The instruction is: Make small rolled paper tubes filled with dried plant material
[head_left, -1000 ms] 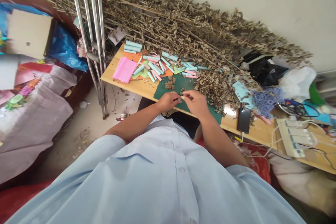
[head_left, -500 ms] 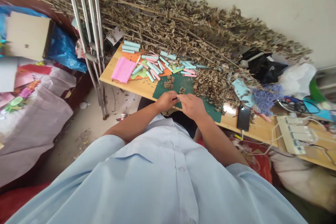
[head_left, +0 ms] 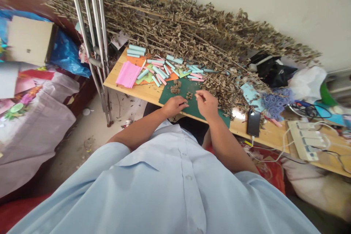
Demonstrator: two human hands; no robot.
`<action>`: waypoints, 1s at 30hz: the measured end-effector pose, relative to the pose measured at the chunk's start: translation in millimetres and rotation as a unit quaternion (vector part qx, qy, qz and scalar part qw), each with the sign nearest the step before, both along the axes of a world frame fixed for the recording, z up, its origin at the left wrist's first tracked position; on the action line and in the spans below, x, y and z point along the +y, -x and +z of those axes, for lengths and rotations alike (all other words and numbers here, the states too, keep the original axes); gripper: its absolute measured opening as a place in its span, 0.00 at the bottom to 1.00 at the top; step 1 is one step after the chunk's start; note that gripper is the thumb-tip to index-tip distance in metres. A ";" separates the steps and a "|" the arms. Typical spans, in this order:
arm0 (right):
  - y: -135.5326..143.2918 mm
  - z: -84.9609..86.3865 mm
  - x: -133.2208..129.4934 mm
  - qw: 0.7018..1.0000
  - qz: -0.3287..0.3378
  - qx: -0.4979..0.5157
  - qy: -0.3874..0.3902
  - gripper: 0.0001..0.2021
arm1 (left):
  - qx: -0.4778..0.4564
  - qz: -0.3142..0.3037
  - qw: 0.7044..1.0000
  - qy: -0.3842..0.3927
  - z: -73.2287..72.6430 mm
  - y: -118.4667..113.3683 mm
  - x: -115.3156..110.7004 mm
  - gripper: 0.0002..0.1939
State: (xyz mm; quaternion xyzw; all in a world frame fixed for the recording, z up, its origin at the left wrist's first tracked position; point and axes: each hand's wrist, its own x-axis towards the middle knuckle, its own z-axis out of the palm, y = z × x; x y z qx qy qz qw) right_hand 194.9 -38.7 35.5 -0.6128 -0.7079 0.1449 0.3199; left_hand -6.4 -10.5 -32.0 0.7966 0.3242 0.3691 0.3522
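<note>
Left hand (head_left: 174, 106), right hand (head_left: 207, 105) apart, fingers curled; grip contents unclear. Just beyond, small dried clumps (head_left: 189, 95) on green mat (head_left: 168, 93): probably light, crumbly; best pinched softly around middles. Farther, dried stalks (head_left: 164, 18): likely stiff, leaves brittle; best held by bare stems.

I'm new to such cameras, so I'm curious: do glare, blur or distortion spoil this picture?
Head view: white glare washes out a patch of table beside the phone; the lens seems to swell the shirt; the pale sack at lower right looks soft; fingertip detail on the left hand is unclear.
</note>
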 end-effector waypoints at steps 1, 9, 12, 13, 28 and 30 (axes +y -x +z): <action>-5.8 -7.4 4.6 1.000 -0.010 -0.002 0.006 0.14 | 0.004 0.003 1.000 0.000 0.3 -0.3 0.3 0.12; -8.8 -43.1 14.2 0.996 0.009 -0.058 0.071 0.10 | 0.010 0.008 1.000 -0.009 1.7 -0.5 0.1 0.13; -3.2 -42.0 15.6 0.993 0.008 -0.084 0.080 0.08 | 0.013 0.011 1.000 -0.013 0.7 -0.5 0.3 0.14; -2.5 -41.5 16.4 0.992 0.008 -0.090 0.084 0.08 | 0.013 0.013 1.000 -0.012 0.6 -0.6 0.4 0.13; 14.4 7.6 -1.8 0.991 0.052 0.096 0.076 0.05 | -0.013 -0.012 1.000 -0.007 3.4 1.3 -0.5 0.14; 18.8 17.0 -6.6 0.990 0.084 0.087 0.071 0.04 | -0.014 -0.020 1.000 -0.009 5.1 2.1 -0.8 0.15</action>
